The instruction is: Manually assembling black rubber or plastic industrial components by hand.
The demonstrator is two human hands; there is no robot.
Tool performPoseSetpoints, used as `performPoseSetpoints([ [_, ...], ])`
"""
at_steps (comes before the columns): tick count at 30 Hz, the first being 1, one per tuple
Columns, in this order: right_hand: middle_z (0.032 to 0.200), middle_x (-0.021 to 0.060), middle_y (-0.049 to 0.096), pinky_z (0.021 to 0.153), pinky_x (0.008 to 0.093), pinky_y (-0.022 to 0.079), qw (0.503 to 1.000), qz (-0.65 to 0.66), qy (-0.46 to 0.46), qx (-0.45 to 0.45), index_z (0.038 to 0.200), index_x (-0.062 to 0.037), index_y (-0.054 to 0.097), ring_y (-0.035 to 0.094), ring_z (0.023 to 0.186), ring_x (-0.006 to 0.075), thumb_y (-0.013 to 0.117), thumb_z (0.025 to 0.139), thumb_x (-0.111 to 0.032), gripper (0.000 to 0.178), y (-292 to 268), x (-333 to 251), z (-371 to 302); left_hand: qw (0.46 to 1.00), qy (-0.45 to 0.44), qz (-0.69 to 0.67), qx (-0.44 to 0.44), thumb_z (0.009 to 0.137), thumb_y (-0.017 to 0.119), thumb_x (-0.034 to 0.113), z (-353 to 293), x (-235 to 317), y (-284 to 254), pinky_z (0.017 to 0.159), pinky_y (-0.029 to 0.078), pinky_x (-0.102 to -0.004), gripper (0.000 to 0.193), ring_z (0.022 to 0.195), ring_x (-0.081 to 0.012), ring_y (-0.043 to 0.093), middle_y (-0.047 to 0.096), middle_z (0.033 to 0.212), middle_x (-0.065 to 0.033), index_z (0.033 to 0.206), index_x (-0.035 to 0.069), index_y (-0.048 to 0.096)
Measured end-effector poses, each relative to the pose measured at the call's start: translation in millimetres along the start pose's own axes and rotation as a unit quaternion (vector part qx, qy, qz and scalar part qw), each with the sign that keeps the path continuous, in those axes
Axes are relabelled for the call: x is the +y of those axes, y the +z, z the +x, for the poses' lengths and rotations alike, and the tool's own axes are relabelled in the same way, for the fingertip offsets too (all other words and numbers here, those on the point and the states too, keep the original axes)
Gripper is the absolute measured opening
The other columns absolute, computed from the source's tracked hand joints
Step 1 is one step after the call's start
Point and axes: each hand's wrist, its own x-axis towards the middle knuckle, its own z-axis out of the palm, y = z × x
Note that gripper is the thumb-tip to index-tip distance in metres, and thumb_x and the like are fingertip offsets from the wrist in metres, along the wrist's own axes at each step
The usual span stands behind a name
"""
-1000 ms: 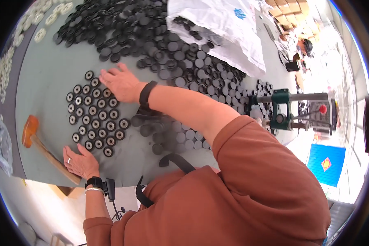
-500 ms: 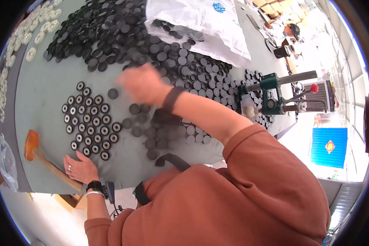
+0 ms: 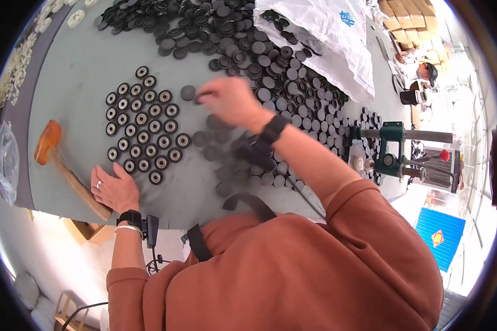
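Observation:
My left hand (image 3: pixel 115 187) lies flat and open on the grey table (image 3: pixel 77 71), a ring on one finger, just below a neat block of black ring-shaped discs (image 3: pixel 143 127). My right hand (image 3: pixel 229 102), a black watch on its wrist, hovers to the right of that block. Its fingertips pinch a single black disc (image 3: pixel 189 92) lying apart from the rows. Loose black discs (image 3: pixel 232 160) are scattered under my right forearm.
A big heap of black discs (image 3: pixel 232 33) covers the far side. A mallet (image 3: pixel 48 142) with an orange head lies left of my left hand. A white plastic bag (image 3: pixel 326 38) sits far right, a green bench press (image 3: pixel 392 154) at right, white rings (image 3: pixel 16 71) far left.
My right hand has lifted off the block of discs and moved right to a single loose disc. My left hand has stayed flat in place.

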Motion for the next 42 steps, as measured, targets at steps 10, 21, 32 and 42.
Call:
performPoseSetpoints([
  [10, 0.079, 0.0111, 0.063, 0.067, 0.0352, 0.049, 0.993, 0.037, -0.053, 0.094, 0.082, -0.0054, 0.065, 0.061, 0.075, 0.0278, 0.063, 0.072, -0.011, 0.011, 67, 5, 10, 1.0, 0.004, -0.004, 0.008, 0.088, 0.047, 0.039, -1, 0, 3, 0.098, 0.029, -0.0404, 0.05, 0.119, -0.0278, 0.037, 0.041, 0.13, -0.0069, 0.124, 0.005, 0.046],
  [21, 0.098, 0.0123, 0.055, 0.081, 0.0344, 0.039, 0.866, -0.371, -0.335, -0.022, 0.087, 0.0005, 0.061, 0.051, 0.093, 0.0247, 0.055, 0.07, -0.013, 0.022, 67, 3, -6, 1.0, 0.001, -0.003, 0.005, 0.088, 0.047, 0.04, 0, 0, 3, 0.099, 0.03, -0.0406, 0.049, 0.119, -0.0276, 0.037, 0.041, 0.131, -0.0061, 0.123, 0.006, 0.047],
  [32, 0.09, 0.0076, 0.05, 0.073, 0.0334, 0.042, 0.908, -0.306, -0.276, -0.072, 0.086, -0.0081, 0.057, 0.052, 0.089, 0.023, 0.055, 0.072, -0.015, 0.016, 66, -5, 4, 0.999, -0.01, 0.03, -0.008, 0.088, 0.048, 0.04, 0, 5, -1, 0.098, 0.032, -0.0443, 0.049, 0.12, -0.029, 0.039, 0.044, 0.13, -0.0046, 0.125, 0.008, 0.047],
  [42, 0.081, 0.0146, 0.059, 0.072, 0.0407, 0.046, 0.95, -0.285, -0.102, 0.082, 0.086, -0.0064, 0.059, 0.055, 0.08, 0.0322, 0.058, 0.073, -0.015, 0.016, -74, 63, -7, 0.999, 0.007, 0.048, 0.018, 0.089, 0.046, 0.04, 0, -6, 4, 0.096, 0.033, -0.0426, 0.049, 0.117, -0.0278, 0.041, 0.045, 0.127, -0.0065, 0.124, 0.005, 0.047],
])
